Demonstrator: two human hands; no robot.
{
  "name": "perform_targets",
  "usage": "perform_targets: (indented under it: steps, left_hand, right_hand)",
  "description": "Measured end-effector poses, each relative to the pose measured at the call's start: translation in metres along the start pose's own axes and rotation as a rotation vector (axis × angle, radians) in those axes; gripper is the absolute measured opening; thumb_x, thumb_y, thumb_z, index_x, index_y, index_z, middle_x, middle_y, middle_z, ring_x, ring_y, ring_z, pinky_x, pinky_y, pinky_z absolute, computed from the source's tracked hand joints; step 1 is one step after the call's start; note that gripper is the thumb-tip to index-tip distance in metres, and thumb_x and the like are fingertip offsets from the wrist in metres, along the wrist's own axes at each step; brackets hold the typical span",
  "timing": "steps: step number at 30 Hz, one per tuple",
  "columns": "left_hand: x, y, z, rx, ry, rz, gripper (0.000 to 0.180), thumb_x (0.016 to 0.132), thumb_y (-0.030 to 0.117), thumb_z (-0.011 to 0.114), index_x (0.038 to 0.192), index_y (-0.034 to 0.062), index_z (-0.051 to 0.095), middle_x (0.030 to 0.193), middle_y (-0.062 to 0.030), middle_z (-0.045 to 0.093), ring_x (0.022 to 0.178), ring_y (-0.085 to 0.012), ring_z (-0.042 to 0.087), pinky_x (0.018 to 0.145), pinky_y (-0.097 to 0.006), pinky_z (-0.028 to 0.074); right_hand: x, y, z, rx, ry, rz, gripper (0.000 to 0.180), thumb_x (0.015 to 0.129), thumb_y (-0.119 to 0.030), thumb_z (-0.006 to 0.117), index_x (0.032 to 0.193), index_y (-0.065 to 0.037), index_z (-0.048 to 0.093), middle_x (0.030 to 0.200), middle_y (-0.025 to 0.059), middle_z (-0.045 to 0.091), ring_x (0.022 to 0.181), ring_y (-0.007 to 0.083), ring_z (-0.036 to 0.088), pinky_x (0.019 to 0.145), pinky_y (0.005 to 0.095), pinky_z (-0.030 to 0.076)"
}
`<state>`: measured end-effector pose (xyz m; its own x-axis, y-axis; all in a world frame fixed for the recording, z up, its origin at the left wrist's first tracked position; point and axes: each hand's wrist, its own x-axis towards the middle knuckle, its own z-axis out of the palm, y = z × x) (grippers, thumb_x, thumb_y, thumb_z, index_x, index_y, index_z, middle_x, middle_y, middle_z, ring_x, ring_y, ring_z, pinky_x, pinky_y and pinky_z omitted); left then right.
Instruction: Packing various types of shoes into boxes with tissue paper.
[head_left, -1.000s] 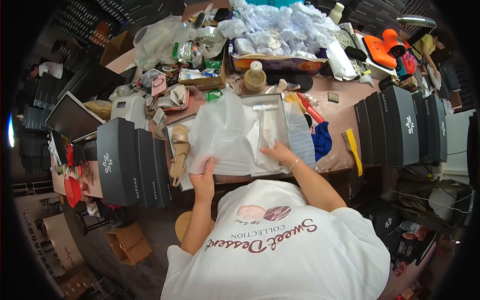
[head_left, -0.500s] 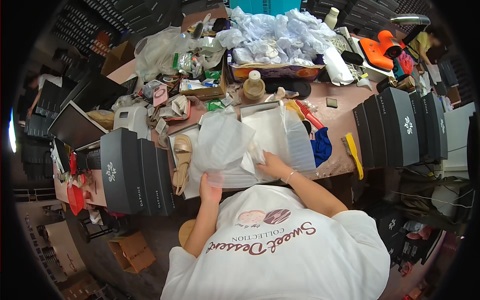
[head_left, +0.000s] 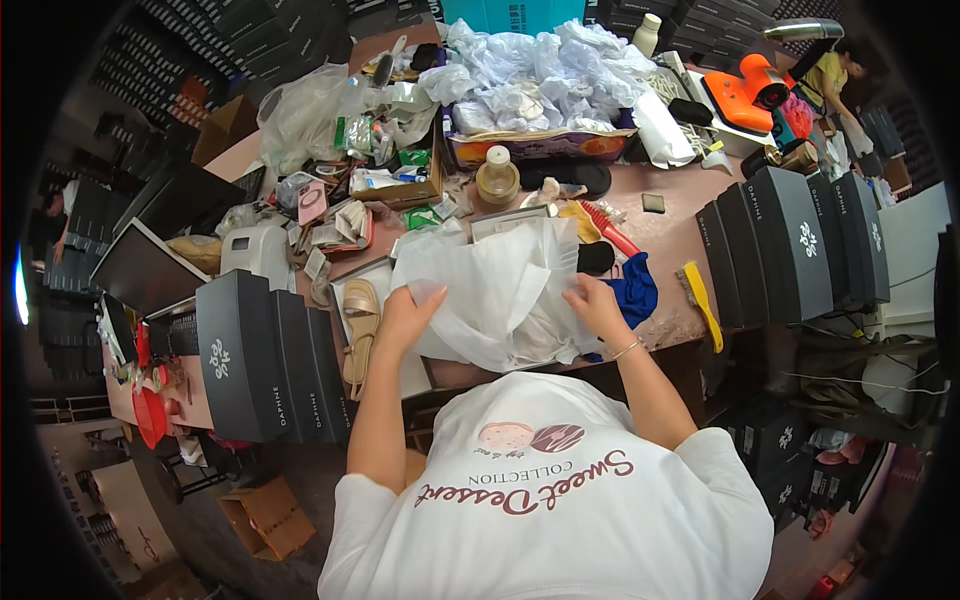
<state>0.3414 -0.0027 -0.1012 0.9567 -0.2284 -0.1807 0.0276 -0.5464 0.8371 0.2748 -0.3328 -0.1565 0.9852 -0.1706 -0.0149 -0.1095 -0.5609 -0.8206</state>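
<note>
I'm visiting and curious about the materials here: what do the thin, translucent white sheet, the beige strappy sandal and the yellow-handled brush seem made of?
Thin, translucent white sheet: perhaps tissue paper or plastic film; matte, softly creased, faintly see-through. Beige strappy sandal: possibly leather or imitation, smooth with a slight sheen. Yellow-handled brush: likely plastic handle, evenly coloured; bristle material is unclear.

A yellow brush [head_left: 703,305] lies at the near edge of the tabletop [head_left: 682,225]; an orange device [head_left: 737,102] sits toward the far right corner.
</note>
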Motion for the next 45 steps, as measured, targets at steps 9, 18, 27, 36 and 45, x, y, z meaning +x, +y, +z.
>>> perform_targets:
  steps: [9,18,27,36,45]
  left_hand:
    - [-0.089,-0.098,0.023,-1.253,0.649,-0.508,0.024,0.09,0.017,0.057,0.111,0.0041,0.055,0.103,-0.0078,0.06,0.093,-0.0211,0.06,0.077,-0.038,0.051]
    - [-0.083,-0.064,0.043,-1.497,0.549,-0.55,0.037,0.094,0.041,0.046,0.11,0.0086,0.052,0.101,-0.0097,0.059,0.09,-0.024,0.058,0.081,-0.043,0.051]
    - [-0.085,-0.104,0.061,-1.662,0.556,-0.817,0.046,0.097,0.041,0.042,0.112,-0.0022,0.043,0.101,-0.0134,0.052,0.091,-0.0259,0.057,0.087,-0.044,0.05]
    - [-0.072,-0.022,-0.028,0.045,0.377,0.044,0.053,0.086,0.027,0.065,0.123,-0.0073,0.05,0.128,-0.0194,0.05,0.113,-0.029,0.053,0.097,-0.036,0.041]
    - [-0.008,0.098,0.029,0.245,-0.368,0.209,0.058,0.088,0.049,0.056,0.115,-0.0027,0.058,0.098,-0.0174,0.063,0.095,-0.0275,0.06,0.086,-0.036,0.045]
  right_hand:
    - [0.01,0.013,-0.082,-0.745,0.35,-0.03,0.037,0.082,-0.011,0.06,0.117,-0.002,0.052,0.102,0.02,0.061,0.09,0.0381,0.059,0.074,0.0454,0.047]
    - [-0.006,-0.009,0.088,-0.269,-0.135,-0.007,0.078,0.076,-0.022,0.068,0.138,0.003,0.029,0.119,0.0295,0.051,0.106,0.0419,0.053,0.09,0.0439,0.045]
    - [-0.02,0.006,0.078,0.315,-0.037,0.024,0.08,0.076,-0.019,0.061,0.141,0.006,0.02,0.129,0.0277,0.047,0.119,0.0373,0.049,0.1,0.0398,0.039]
    - [-0.013,0.028,0.111,-0.077,-0.486,-0.07,0.076,0.074,-0.022,0.063,0.136,0.006,0.03,0.115,0.0286,0.053,0.105,0.0403,0.053,0.09,0.0451,0.044]
    - [-0.016,0.05,0.127,-0.045,-0.363,-0.279,0.047,0.079,-0.022,0.06,0.123,-0.007,0.053,0.116,0.0223,0.058,0.105,0.0371,0.056,0.089,0.0427,0.045]
